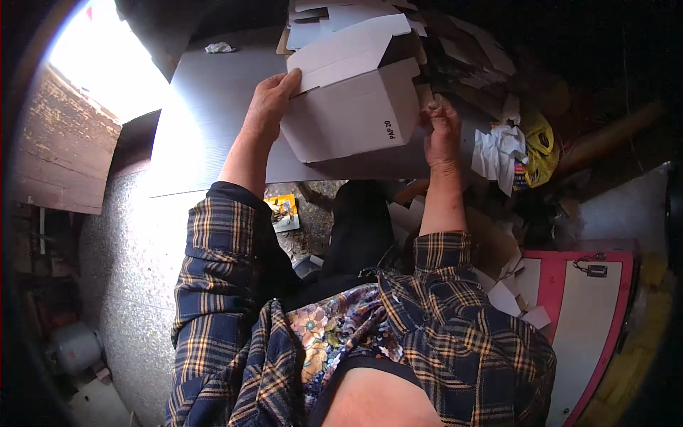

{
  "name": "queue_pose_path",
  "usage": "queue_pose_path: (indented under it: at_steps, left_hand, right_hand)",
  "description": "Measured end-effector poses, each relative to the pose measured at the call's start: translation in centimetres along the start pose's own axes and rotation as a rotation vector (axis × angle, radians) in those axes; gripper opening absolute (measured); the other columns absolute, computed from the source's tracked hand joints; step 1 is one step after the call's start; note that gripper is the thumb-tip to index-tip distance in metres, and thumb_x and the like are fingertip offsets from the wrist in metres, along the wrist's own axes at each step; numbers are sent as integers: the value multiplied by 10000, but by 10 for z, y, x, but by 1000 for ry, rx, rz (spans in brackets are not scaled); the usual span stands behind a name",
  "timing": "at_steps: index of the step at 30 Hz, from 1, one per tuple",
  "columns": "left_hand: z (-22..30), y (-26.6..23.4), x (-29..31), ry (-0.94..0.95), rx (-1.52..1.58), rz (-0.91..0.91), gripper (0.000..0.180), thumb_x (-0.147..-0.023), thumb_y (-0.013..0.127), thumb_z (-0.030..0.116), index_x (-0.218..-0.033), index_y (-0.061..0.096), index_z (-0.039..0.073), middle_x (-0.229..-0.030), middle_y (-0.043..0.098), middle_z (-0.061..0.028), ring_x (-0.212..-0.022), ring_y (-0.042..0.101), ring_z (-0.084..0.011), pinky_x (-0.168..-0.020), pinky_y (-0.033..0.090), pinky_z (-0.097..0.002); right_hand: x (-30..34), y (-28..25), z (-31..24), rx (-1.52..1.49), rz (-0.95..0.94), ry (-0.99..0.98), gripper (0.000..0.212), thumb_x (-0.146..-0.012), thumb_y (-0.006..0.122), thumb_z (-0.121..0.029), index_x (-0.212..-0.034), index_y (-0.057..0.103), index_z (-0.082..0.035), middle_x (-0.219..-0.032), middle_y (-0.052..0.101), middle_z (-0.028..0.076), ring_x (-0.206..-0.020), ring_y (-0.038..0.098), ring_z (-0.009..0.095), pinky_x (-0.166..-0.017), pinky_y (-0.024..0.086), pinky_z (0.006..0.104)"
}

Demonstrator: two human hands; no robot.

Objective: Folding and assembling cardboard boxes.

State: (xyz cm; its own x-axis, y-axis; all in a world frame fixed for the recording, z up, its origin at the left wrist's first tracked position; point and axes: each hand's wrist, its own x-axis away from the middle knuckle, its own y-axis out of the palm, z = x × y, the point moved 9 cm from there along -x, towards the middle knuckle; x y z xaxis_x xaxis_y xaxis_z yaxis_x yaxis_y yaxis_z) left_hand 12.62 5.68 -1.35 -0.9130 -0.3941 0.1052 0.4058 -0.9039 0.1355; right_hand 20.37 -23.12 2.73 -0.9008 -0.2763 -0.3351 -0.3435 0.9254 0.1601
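Note:
A white cardboard box (341, 121) with its flaps standing up is held tilted above the near edge of a grey table (220, 99). My left hand (270, 107) grips its left end, with the thumb over the top edge by the raised long flap (348, 50). At the box's right end my right hand (442, 132) is closed, its fingers curled and pinching at a brownish side flap (425, 96). Small dark print marks the lower right of the box's front. The inside of the box is mostly hidden from me.
Flat white cardboard pieces (313, 32) are heaped behind the box, with more stacked (484, 53) farther right. Crumpled white paper (498, 148) and a yellow plastic bag (542, 153) lie right of my right hand. A crumpled tissue (220, 48) rests far left; a yellow packet (283, 213) lies below.

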Motion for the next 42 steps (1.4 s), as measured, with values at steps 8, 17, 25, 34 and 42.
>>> queue_pose_path:
  at_steps: [8, 17, 25, 34, 42]
  left_hand:
    - [-3, 0, -3, 3, -81, 21, 518, -883, 582, 395, -1116, 574, -67, -1009, 630, -121, -920, 565, -162, -857, 412, -266]
    - [-2, -6, 2, -68, 34, 29, 536, -887, 540, 401, -1149, 557, -66, -1089, 614, -171, -1011, 552, -237, -897, 395, -334]
    - [-50, 0, -10, -209, -2, -31, 631, -729, 641, 525, -1056, 629, -15, -995, 630, -151, -906, 569, -284, -771, 426, -401]
    - [-60, -25, -19, -203, -367, 172, 441, -828, 585, 357, -1066, 613, -13, -988, 636, -169, -889, 597, -301, -744, 468, -417]
    - [143, 60, 107, 1256, -753, 11, 369, -903, 431, 365, -934, 689, 103, -1071, 598, -110, -1146, 437, -269, -1001, 303, -386]
  right_hand:
    - [-15, 9, -3, 219, -201, 54, 287, -859, 616, -291, -997, 625, -40, -927, 642, 56, -844, 586, 162, -739, 460, 318]
    - [-8, 32, -25, -89, -242, 128, 270, -783, 629, -45, -1049, 587, -14, -922, 661, 69, -813, 631, 170, -727, 515, 306]
    - [-8, 57, -53, -331, -356, 132, 170, -752, 611, 4, -922, 612, -3, -818, 640, 82, -671, 629, 142, -598, 531, 264]
    - [-5, 85, -31, -13, -277, 283, 167, -702, 564, -7, -840, 652, 26, -742, 652, 83, -621, 615, 121, -585, 504, 242]
    - [-4, 103, -38, -53, -357, 275, 170, -747, 514, 5, -855, 640, 42, -786, 654, 89, -668, 622, 128, -637, 512, 240]
